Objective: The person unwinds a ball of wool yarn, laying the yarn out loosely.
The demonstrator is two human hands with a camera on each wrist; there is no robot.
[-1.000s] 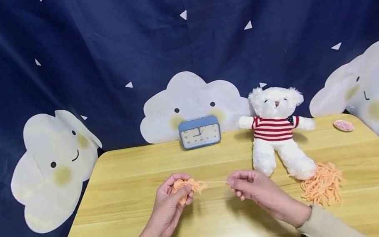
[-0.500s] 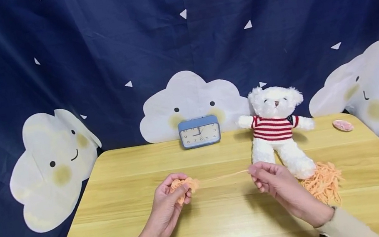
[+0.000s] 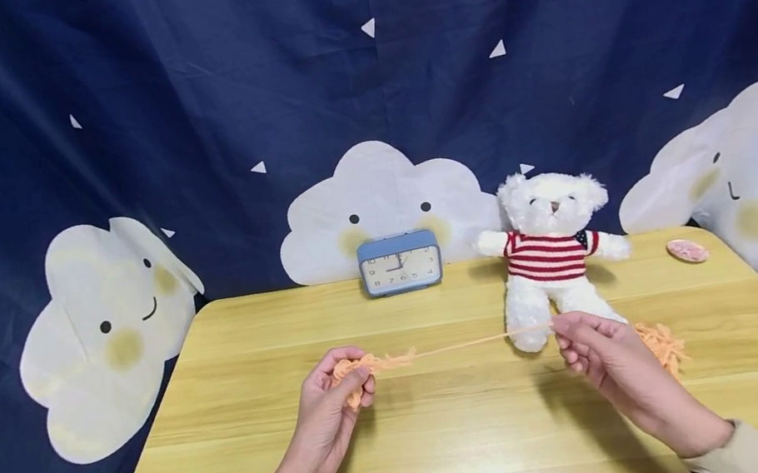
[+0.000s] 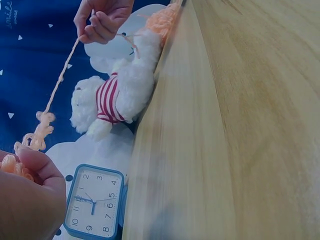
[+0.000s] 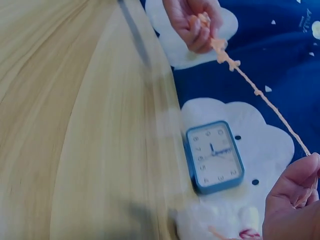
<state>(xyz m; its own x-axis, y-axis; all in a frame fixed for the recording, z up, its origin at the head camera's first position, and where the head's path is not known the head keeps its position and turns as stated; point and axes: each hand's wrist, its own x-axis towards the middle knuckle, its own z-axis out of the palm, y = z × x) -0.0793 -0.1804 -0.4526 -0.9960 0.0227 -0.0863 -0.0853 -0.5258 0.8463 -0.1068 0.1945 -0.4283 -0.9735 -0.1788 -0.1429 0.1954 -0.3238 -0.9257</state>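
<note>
My left hand [image 3: 320,420] grips a small looped bunch of orange crocheted yarn [image 3: 392,361], partly hidden by the fingers and thumb. From it a single yarn strand [image 3: 474,342] runs nearly straight to my right hand [image 3: 626,366], which pinches its far end between thumb and forefinger. The left wrist view shows curly loops [image 4: 41,132] where the strand leaves the bunch. A few kinks show along the strand [image 5: 272,107] in the right wrist view. Behind my right hand lies a loose orange yarn pile [image 3: 664,343], mostly covered by that hand.
A white teddy bear [image 3: 548,256] in a red-striped shirt sits just beyond my right hand. A blue clock [image 3: 401,264] stands at the table's back edge. Near the back right corner lies a small pink oval object [image 3: 688,250]. A dark blue curtain [image 3: 194,91] hangs behind.
My right hand has moved far to the right, drawing out the strand, and now overlaps the bear's foot and the yarn pile. My left hand has shifted slightly left, still holding the bunch.
</note>
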